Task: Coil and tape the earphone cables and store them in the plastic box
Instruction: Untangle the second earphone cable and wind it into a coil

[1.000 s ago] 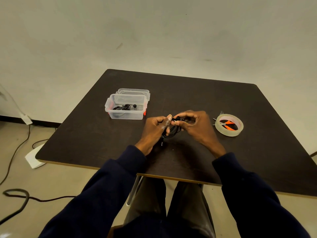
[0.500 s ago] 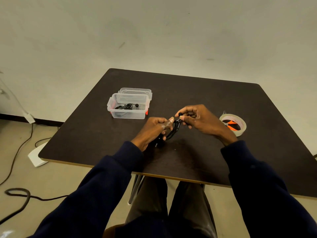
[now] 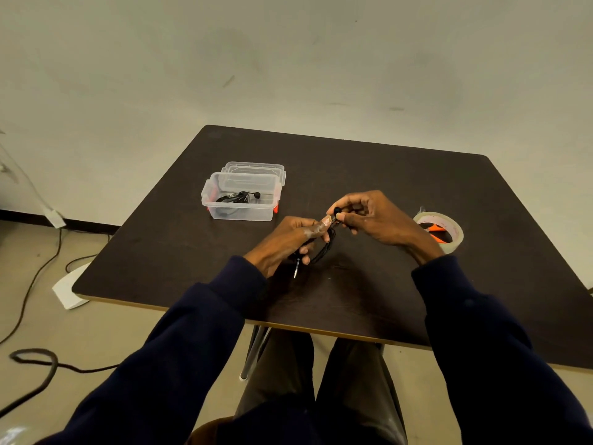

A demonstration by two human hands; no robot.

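Above the middle of the dark table, my left hand [image 3: 290,239] grips a coiled black earphone cable [image 3: 324,250]; its metal plug hangs below the fist, and a strip of clear tape sticks to my fingertips. My right hand [image 3: 372,216] pinches an earbud of that same cable at the top of the coil, touching the left fingertips. The open clear plastic box [image 3: 240,213] stands to the left and farther back, with another black earphone coil [image 3: 237,197] inside.
The box's lid [image 3: 256,167] lies just behind the box. A roll of clear tape [image 3: 449,224] lies to the right of my right hand, with orange-handled scissors [image 3: 436,234] in its hole. Cables trail over the floor at left.
My right hand has lifted and shifted right, from cupping the coil to pinching the earbud at its top. My left hand kept its grip on the coil and tape.
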